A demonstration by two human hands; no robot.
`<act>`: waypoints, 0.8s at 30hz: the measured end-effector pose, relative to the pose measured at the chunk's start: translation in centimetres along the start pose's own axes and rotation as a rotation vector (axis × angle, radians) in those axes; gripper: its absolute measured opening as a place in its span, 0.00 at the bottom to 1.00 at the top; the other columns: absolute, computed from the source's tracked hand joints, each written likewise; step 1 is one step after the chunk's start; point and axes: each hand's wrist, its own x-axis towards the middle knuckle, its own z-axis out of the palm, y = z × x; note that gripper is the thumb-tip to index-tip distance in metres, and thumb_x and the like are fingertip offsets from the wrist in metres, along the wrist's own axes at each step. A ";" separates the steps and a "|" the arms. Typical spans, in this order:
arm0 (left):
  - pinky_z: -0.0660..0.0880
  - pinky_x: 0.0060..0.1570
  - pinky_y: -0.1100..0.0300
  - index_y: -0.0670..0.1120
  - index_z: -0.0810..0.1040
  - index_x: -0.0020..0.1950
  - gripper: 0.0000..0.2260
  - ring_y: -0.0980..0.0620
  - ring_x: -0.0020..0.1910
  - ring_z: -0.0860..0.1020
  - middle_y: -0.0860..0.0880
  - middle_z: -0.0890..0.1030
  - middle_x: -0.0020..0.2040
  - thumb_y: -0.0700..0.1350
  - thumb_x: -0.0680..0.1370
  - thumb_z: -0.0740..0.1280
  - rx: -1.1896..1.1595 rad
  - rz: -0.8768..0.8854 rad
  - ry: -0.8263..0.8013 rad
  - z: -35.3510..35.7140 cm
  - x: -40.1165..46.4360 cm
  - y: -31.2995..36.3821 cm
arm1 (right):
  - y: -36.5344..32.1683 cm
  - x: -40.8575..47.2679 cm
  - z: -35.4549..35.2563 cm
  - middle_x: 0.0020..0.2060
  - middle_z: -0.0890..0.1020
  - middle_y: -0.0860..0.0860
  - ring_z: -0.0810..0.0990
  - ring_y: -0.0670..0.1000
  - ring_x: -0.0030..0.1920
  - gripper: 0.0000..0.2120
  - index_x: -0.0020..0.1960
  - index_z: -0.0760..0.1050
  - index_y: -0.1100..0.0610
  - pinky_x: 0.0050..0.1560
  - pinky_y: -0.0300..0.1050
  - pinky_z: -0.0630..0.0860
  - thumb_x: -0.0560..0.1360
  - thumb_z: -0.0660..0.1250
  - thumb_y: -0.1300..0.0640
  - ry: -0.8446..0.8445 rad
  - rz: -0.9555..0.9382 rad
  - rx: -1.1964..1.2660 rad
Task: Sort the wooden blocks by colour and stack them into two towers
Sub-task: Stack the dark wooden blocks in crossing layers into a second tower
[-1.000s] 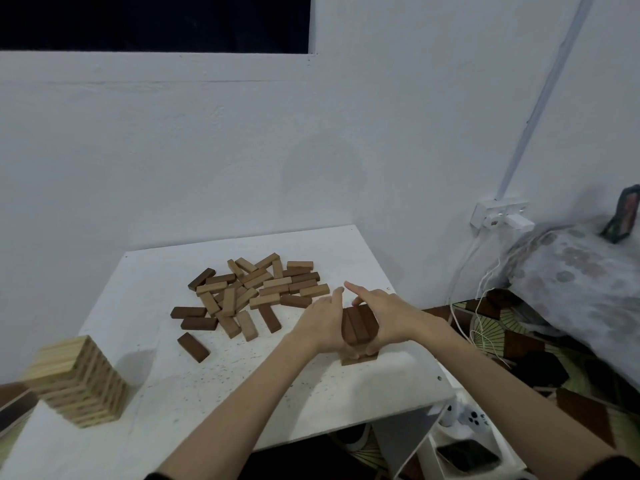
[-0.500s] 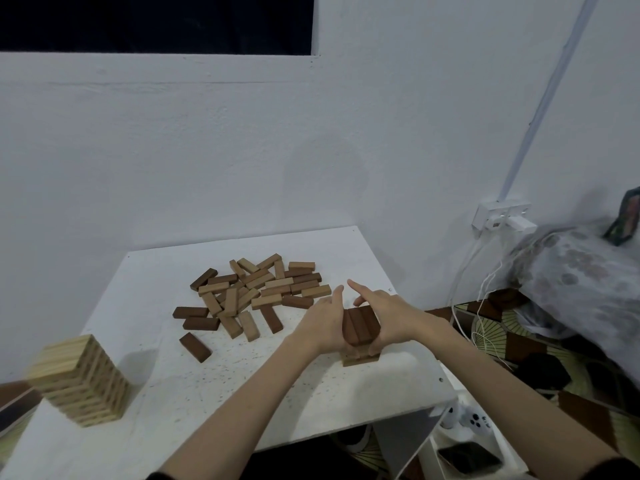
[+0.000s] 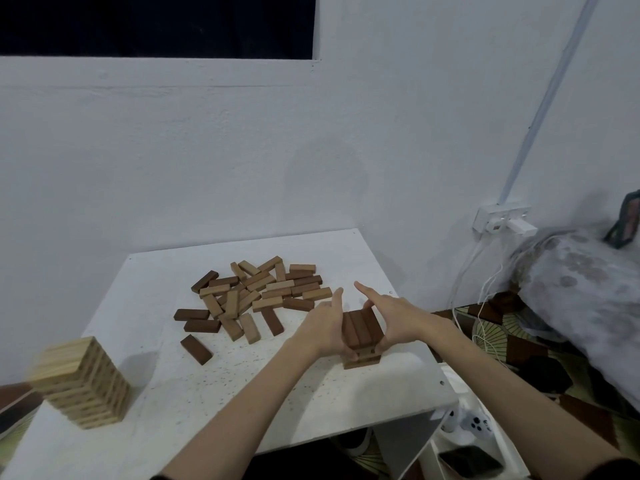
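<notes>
The white speckled counter (image 3: 214, 393) has square edges, and its right edge drops off beside cables and a patterned floor. Near that right edge stands the dark stack (image 3: 362, 332), a low tower of smooth reddish-brown blocks laid three abreast on a paler crosswise layer. The left hand (image 3: 327, 327) presses its left side and the right hand (image 3: 398, 318) its right side, each grip curled round the stack with the forefinger pointing out straight. Toward the far edge lies the loose pile (image 3: 258, 294) of mixed tan and brown blocks. At the near left corner rises the pale tower (image 3: 81, 381), blurred. Bare counter lies between tower, pile and stack.
</notes>
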 end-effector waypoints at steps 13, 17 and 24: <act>0.65 0.67 0.56 0.48 0.57 0.76 0.45 0.50 0.70 0.65 0.50 0.67 0.71 0.59 0.65 0.76 -0.187 -0.041 0.130 -5.5 -2.3 -4.8 | -3.3 0.1 -3.4 0.73 0.64 0.48 0.63 0.51 0.72 0.52 0.77 0.48 0.46 0.69 0.46 0.63 0.65 0.78 0.50 0.024 -0.032 0.170; 0.68 0.62 0.60 0.45 0.67 0.70 0.27 0.50 0.66 0.70 0.48 0.72 0.66 0.50 0.74 0.71 -0.193 -0.096 0.263 -6.9 -4.8 -8.6 | -7.2 1.2 -2.3 0.64 0.73 0.48 0.70 0.46 0.63 0.31 0.72 0.65 0.50 0.60 0.37 0.65 0.72 0.72 0.51 0.225 -0.127 0.299; 0.71 0.53 0.58 0.44 0.76 0.59 0.13 0.46 0.55 0.75 0.45 0.77 0.57 0.41 0.75 0.68 -0.183 -0.282 0.432 -3.9 -9.6 -15.6 | -13.1 4.5 5.6 0.51 0.76 0.44 0.74 0.45 0.52 0.14 0.61 0.75 0.52 0.53 0.37 0.70 0.75 0.68 0.56 0.307 -0.164 0.504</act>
